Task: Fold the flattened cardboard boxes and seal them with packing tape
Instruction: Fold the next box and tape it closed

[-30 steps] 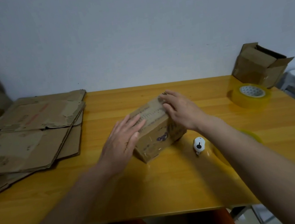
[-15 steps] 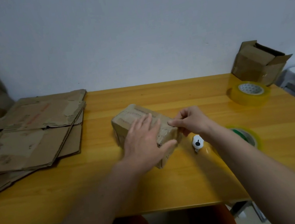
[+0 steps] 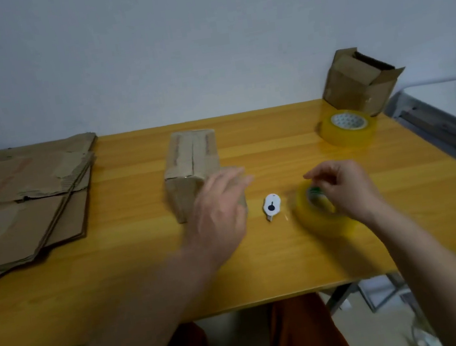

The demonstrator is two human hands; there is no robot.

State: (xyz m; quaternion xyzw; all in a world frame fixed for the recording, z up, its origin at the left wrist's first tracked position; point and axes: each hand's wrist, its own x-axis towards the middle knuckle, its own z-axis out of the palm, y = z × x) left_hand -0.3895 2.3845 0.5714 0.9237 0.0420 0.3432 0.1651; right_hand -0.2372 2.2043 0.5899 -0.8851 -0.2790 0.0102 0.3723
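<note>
The right hand (image 3: 343, 186) is curled over the near roll of clear yellowish packing tape (image 3: 319, 214), fingertips pinching at its upper edge, apparently at the loose end; motion blur prevents confirming that. The left hand (image 3: 217, 212) is spread with straight fingers, resting against the near right corner of the small folded brown cardboard box (image 3: 190, 163).

The box sits mid-worktop, its top flaps closed and meeting along a centre seam with no tape visible on it. A small white cutter with a dark round button (image 3: 272, 206) lies between the two hands.

A second roll of clear tape (image 3: 346, 128) lies flat towards the far right, beside an open-topped brown cardboard box (image 3: 357, 81). Flattened brown cardboard sheets (image 3: 25, 198) are stacked on the left of the yellow wooden worktop (image 3: 292, 266).

Judgement: the box looks light and fairly stiff but worn, so it is likely to slide or dent; it wants steadying flat-handed on the flaps. The tape roll is best held by its rim, the film being thin and prone to sticking to itself.
</note>
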